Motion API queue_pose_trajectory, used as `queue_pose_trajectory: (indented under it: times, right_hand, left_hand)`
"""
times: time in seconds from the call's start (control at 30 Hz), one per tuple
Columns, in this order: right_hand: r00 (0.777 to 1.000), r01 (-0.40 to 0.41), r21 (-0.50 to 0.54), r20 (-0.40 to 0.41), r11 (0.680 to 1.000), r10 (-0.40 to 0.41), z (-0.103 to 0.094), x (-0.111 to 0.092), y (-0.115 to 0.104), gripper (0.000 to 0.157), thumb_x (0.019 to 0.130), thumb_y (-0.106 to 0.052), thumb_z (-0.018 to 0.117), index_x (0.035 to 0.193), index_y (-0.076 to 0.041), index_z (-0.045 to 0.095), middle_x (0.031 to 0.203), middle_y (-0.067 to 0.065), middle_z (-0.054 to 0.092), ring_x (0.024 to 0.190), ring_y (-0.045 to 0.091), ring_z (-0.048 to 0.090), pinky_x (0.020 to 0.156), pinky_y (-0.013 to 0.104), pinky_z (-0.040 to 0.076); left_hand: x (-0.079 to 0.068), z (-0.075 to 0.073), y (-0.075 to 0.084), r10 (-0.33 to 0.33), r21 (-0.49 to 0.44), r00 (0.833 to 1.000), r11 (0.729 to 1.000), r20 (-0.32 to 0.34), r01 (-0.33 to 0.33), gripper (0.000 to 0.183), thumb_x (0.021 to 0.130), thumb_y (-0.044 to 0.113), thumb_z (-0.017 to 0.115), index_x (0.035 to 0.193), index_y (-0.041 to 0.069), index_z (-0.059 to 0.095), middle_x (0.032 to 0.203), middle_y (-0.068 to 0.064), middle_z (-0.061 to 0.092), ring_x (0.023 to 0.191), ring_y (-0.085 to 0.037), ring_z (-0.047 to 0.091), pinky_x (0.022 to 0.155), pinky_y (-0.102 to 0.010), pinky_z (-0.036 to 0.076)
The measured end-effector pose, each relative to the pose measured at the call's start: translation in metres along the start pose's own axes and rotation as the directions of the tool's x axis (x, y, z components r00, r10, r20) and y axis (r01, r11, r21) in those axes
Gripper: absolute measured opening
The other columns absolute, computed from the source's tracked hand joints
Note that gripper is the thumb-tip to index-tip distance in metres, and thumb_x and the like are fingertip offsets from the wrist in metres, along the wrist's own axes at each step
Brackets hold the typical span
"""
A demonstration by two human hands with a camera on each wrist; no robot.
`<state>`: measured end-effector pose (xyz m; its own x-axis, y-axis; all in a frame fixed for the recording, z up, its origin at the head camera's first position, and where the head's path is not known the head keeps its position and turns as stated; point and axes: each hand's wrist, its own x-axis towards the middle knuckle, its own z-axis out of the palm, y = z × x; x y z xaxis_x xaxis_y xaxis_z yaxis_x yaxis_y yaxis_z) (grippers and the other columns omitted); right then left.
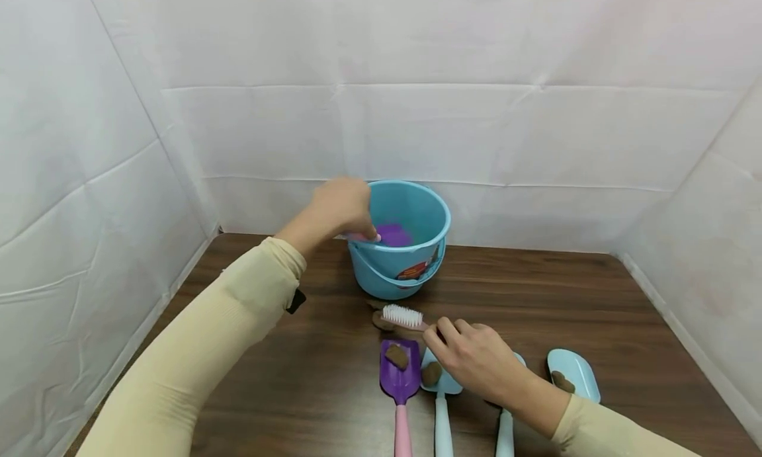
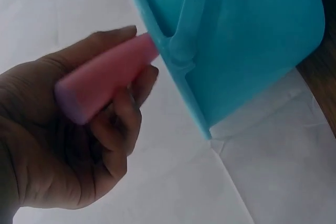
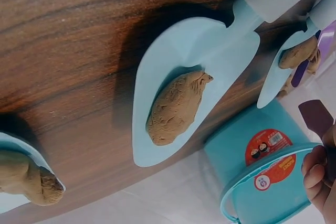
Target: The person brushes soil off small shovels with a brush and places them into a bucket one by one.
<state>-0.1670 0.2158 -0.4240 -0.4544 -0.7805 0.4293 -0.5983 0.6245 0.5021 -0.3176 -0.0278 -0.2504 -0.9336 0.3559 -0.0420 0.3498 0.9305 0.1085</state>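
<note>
At the bucket's near-left rim, my left hand grips the pink handle of a toy shovel. The shovel's purple blade is inside the light blue bucket. My right hand holds a pink brush by its handle, white bristles facing up. Behind the brush head, a brown clay-like lump lies on the table in front of the bucket. Below it sits a purple shovel with a pink handle, a brown lump on its blade.
Right of the purple shovel lies a light blue shovel with a brown lump. Another blue shovel, also bearing a lump, is partly under my right forearm. Farther right rests one more blue shovel. White cloth walls surround the table.
</note>
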Motion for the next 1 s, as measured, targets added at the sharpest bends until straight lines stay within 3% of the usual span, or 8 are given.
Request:
queue_pose_trajectory:
  times: [0.13, 0.27, 0.37, 0.47, 0.6, 0.67, 0.87, 1.0]
  right_hand:
    - [1.0, 0.005, 0.003, 0.001, 1.0, -0.005, 0.0, 0.0, 0.0, 0.044, 0.113, -0.021, 0.018, 0.1, -0.01, 0.059, 0.079, 0.002, 0.049, 0.051, 0.01, 0.038, 0.042, 0.023, 0.023]
    - [1.0, -0.002, 0.015, 0.021, 1.0, 0.001, -0.002, 0.0, 0.0, 0.044, 0.113, -0.02, 0.019, 0.102, -0.01, 0.06, 0.08, 0.003, 0.051, 0.052, 0.011, 0.041, 0.043, 0.023, 0.025]
    - [0.999, -0.006, 0.028, 0.039, 1.0, 0.005, -0.004, 0.0, -0.001, 0.044, 0.113, -0.02, 0.018, 0.104, -0.01, 0.06, 0.081, 0.003, 0.052, 0.053, 0.011, 0.042, 0.043, 0.024, 0.027]
    - [0.999, -0.006, 0.044, 0.036, 0.999, 0.004, -0.004, 0.0, -0.001, 0.046, 0.113, -0.02, 0.016, 0.103, -0.009, 0.06, 0.081, 0.004, 0.051, 0.053, 0.011, 0.042, 0.043, 0.024, 0.027]
    - [1.0, -0.005, 0.053, 0.019, 0.999, 0.004, -0.004, 0.0, -0.001, 0.046, 0.113, -0.02, 0.016, 0.102, -0.008, 0.059, 0.08, 0.004, 0.051, 0.052, 0.012, 0.042, 0.042, 0.024, 0.027]
    - [1.0, -0.005, 0.05, 0.02, 0.999, 0.004, -0.004, 0.0, -0.001, 0.046, 0.113, -0.02, 0.016, 0.102, -0.007, 0.059, 0.08, 0.005, 0.051, 0.052, 0.013, 0.043, 0.042, 0.024, 0.028]
    - [1.0, 0.006, 0.026, -0.006, 1.0, -0.006, -0.003, 0.001, -0.001, 0.045, 0.113, -0.02, 0.018, 0.104, -0.009, 0.06, 0.082, 0.005, 0.054, 0.051, 0.013, 0.044, 0.042, 0.024, 0.026]
    - [1.0, 0.01, 0.023, -0.013, 1.0, -0.009, -0.003, 0.002, -0.001, 0.045, 0.113, -0.021, 0.018, 0.105, -0.009, 0.061, 0.082, 0.005, 0.054, 0.051, 0.013, 0.044, 0.041, 0.024, 0.025]
  left_hand:
    - [0.012, 0.007, 0.006, -0.031, 0.026, 0.999, 0.999, -0.03, 0.032, 0.042, 0.072, 0.045, 0.089, 0.089, 0.014, 0.066, 0.093, -0.003, 0.064, 0.088, -0.024, 0.057, 0.071, -0.042, 0.052]
    - [0.018, 0.013, 0.01, -0.037, 0.036, 0.998, 0.999, -0.042, 0.039, 0.043, 0.073, 0.042, 0.089, 0.096, 0.015, 0.065, 0.097, -0.004, 0.063, 0.093, -0.026, 0.057, 0.077, -0.045, 0.053]
    - [0.018, 0.016, 0.011, -0.042, 0.021, 0.998, 0.999, -0.042, 0.043, 0.033, 0.074, 0.037, 0.087, 0.09, 0.015, 0.067, 0.095, -0.004, 0.063, 0.092, -0.027, 0.057, 0.075, -0.044, 0.053]
    - [0.018, 0.018, 0.009, -0.046, -0.005, 0.998, 0.999, -0.051, 0.046, 0.024, 0.077, 0.032, 0.082, 0.073, 0.017, 0.064, 0.085, -0.003, 0.062, 0.085, -0.025, 0.058, 0.067, -0.041, 0.053]
    - [0.016, 0.02, 0.006, -0.032, -0.022, 0.996, 0.999, -0.084, 0.03, 0.036, 0.081, 0.029, 0.079, 0.06, 0.017, 0.052, 0.068, 0.0, 0.053, 0.077, -0.022, 0.057, 0.061, -0.037, 0.05]
    - [0.014, 0.018, 0.006, -0.028, -0.032, 0.996, 0.999, -0.089, 0.025, 0.037, 0.084, 0.03, 0.078, 0.061, 0.016, 0.053, 0.066, 0.001, 0.051, 0.076, -0.021, 0.057, 0.061, -0.036, 0.049]
    - [0.008, 0.015, 0.003, -0.029, -0.06, 0.997, 0.998, -0.066, 0.025, 0.021, 0.088, 0.034, 0.078, 0.079, 0.016, 0.072, 0.082, 0.001, 0.068, 0.082, -0.02, 0.062, 0.066, -0.037, 0.054]
    - [0.007, 0.015, -0.001, -0.02, -0.064, 0.998, 0.998, -0.066, 0.015, 0.02, 0.088, 0.034, 0.079, 0.079, 0.017, 0.072, 0.083, 0.003, 0.068, 0.082, -0.019, 0.062, 0.066, -0.036, 0.053]
